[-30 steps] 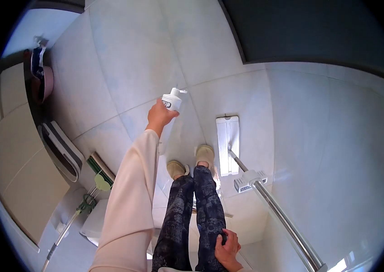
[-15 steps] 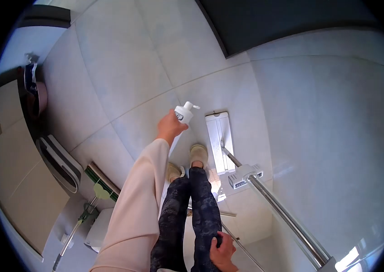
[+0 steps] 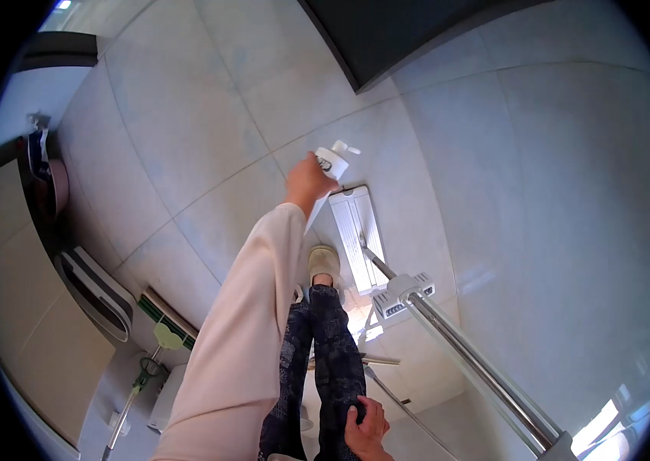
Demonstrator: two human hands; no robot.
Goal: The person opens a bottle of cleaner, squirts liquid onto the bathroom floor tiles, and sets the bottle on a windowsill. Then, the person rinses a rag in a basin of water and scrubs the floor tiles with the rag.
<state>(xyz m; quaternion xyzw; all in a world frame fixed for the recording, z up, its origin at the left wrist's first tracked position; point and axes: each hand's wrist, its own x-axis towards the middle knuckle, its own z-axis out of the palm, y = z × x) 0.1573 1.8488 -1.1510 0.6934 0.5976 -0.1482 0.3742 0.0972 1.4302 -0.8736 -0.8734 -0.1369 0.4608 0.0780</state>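
Your left hand (image 3: 310, 180) grips a white bottle (image 3: 331, 164), leaving its top (image 3: 343, 148) free; your loose right hand (image 3: 368, 430) seemingly braces on your leg (image 3: 336, 357).

The bottle (image 3: 333, 160) is ahead of the shoe (image 3: 323, 261), the mop head (image 3: 353, 219) right.

Two hands (image 3: 311, 183) (image 3: 367, 429) showed, yes, two! One white bottle (image 3: 332, 164), just one. Two trouser legs (image 3: 336, 346), one shoe (image 3: 324, 263) seen plainly. One flat mop (image 3: 349, 223), one green-headed tool (image 3: 167, 336), one pink basin (image 3: 58, 187) made tally.
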